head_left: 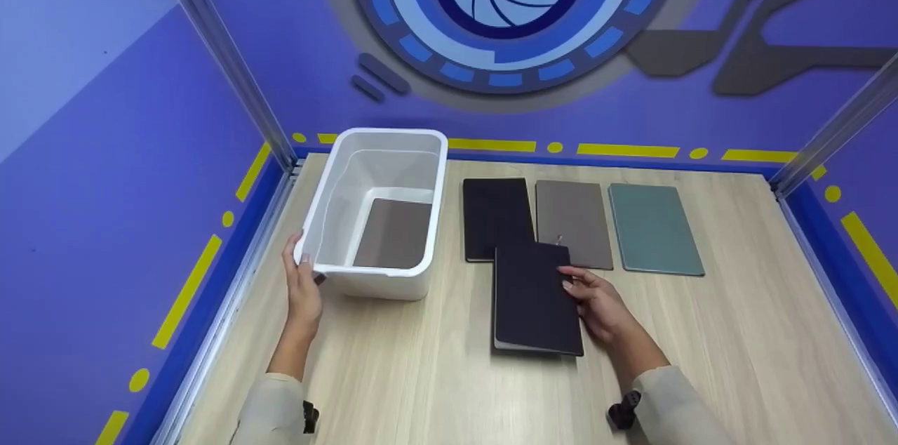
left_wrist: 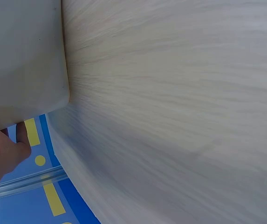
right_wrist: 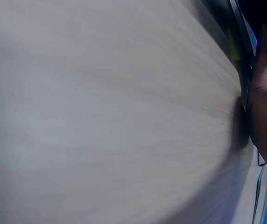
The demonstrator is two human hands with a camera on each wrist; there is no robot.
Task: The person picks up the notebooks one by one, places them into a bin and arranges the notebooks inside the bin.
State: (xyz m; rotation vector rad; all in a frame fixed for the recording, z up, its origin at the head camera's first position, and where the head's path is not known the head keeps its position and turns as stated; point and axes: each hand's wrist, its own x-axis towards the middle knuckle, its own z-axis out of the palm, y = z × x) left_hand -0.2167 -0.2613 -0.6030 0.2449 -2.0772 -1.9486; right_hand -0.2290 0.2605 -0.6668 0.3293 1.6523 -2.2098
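In the head view my right hand [head_left: 596, 301] grips the right edge of a black notebook [head_left: 537, 301], lifted above the table. That notebook partly covers a second black notebook [head_left: 497, 213] and a brown notebook [head_left: 572, 217] lying behind it. My left hand [head_left: 303, 283] holds the front left corner of a white plastic bin [head_left: 382, 283], thumb at the rim. A brown notebook [head_left: 394, 234] lies flat on the bin's floor. The left wrist view shows the bin's side wall [left_wrist: 21, 60] with the left hand [left_wrist: 5, 151] beside it. The right wrist view catches the right hand [right_wrist: 266, 112] at the dark notebook.
A green notebook [head_left: 656, 229] lies at the right end of the row on the wooden table [head_left: 421, 375]. Blue printed panels [head_left: 280, 59] with metal corner posts [head_left: 231, 59] enclose the back and sides.
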